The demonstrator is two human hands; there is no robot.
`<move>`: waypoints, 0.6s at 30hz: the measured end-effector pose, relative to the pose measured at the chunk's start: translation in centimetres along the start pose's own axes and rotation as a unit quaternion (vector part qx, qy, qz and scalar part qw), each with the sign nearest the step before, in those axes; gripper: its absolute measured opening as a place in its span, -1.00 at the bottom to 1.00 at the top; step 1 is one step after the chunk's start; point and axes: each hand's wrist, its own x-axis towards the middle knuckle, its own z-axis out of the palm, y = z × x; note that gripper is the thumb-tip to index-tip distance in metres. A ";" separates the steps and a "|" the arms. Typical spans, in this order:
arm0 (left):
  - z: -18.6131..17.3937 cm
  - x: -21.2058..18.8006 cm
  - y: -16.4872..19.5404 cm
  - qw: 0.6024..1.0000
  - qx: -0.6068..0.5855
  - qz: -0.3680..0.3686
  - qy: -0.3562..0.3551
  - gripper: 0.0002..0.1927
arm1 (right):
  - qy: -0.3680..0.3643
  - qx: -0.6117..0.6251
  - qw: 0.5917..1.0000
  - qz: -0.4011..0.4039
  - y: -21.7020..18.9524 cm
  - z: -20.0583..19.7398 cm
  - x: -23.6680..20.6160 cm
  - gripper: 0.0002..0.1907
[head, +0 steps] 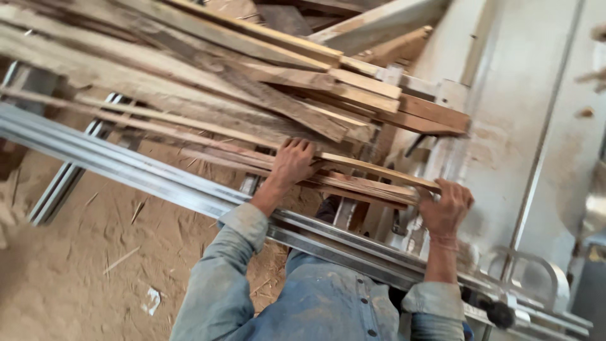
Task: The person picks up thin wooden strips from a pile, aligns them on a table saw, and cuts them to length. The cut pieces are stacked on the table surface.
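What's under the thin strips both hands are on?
Below the thin strips, a long metal rail and sawdust floor show. What carries the strips is covered by the left hand and right hand.

You have no packages, labels, signs or screens in view at your station; nothing of that kind shows.
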 end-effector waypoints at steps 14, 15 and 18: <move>0.3 -2.0 -4.0 0.994 0.034 0.103 0.032 -0.61 | 0.046 -0.010 0.998 -0.039 -1.9 0.2 -2.2 -0.56; 0.1 -2.2 -4.1 0.991 0.043 0.113 0.049 -0.62 | 0.049 -0.012 0.998 -0.036 -2.1 0.1 -2.5 -0.57; -0.9 -2.8 -4.1 0.983 0.059 0.138 0.105 -0.67 | 0.067 -0.014 0.997 -0.041 -2.5 -0.2 -3.3 -0.58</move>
